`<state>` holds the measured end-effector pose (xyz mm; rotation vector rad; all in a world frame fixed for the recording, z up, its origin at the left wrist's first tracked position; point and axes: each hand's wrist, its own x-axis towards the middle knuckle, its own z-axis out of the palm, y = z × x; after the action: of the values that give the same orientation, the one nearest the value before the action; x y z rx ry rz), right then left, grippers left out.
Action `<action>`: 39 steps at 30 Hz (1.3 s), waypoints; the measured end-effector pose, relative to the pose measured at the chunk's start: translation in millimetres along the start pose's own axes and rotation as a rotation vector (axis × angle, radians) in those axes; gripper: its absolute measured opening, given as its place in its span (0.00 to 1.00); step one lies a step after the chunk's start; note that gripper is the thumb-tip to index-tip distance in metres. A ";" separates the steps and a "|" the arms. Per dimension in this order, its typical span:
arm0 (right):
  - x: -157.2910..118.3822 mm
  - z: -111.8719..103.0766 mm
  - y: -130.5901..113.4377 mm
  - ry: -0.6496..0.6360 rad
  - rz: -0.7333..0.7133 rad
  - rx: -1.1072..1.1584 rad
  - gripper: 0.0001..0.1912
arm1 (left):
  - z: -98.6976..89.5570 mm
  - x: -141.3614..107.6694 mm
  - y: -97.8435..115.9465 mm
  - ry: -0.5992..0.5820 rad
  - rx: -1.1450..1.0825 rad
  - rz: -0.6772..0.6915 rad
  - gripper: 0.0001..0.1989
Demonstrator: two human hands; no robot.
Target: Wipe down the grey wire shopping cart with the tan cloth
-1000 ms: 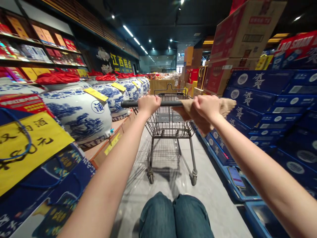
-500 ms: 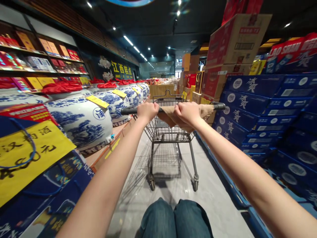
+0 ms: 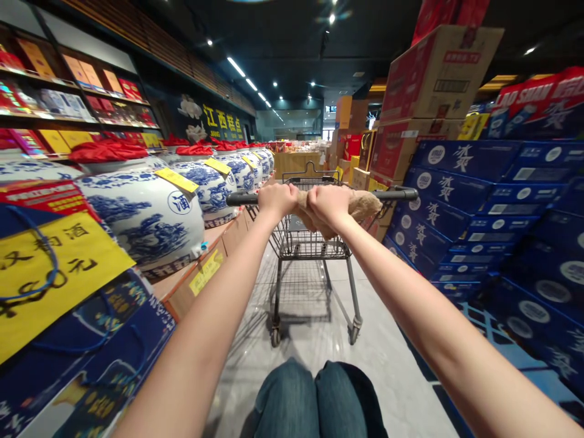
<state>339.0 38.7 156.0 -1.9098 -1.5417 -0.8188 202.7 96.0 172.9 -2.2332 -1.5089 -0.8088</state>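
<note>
My left hand (image 3: 277, 201) is shut around the black handle of a wire shopping cart (image 3: 396, 194), left of the handle's middle. My right hand (image 3: 326, 205) grips the same handle just beside it. A crumpled tan cloth or burlap bundle (image 3: 362, 205) lies along the handle, pressed under my right hand and sticking out to its right. The cart's wire basket (image 3: 310, 243) stands ahead of my hands, and its inside is partly hidden by them. My denim-covered knees (image 3: 314, 401) show at the bottom.
Blue-and-white porcelain jars (image 3: 141, 219) with yellow tags and red cloth tops line the left side, near large yellow and blue signs. Stacked blue cartons (image 3: 456, 201) and brown boxes (image 3: 438, 79) rise on the right. A pale floor aisle (image 3: 392, 347) runs between them.
My right hand has slid left, closer to my left hand, and the handle has gone from tilted to level. The tan bundle now sticks out further right. The cart has swung slightly.
</note>
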 end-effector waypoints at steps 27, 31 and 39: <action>-6.7 -32.9 86.5 -0.108 0.148 -0.115 0.28 | -1.4 -4.5 -6.7 0.024 -0.001 0.005 0.35; 27.3 -42.0 53.2 -0.468 0.112 -0.053 0.26 | 0.1 -4.8 -2.4 0.032 -0.008 -0.020 0.33; 28.1 -28.1 3.4 -0.391 -0.074 0.010 0.29 | -5.4 -6.5 -12.4 0.013 0.034 -0.004 0.34</action>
<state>343.5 35.5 195.5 -2.1060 -1.8464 -0.4818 188.0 93.0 172.5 -2.1965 -1.5102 -0.7915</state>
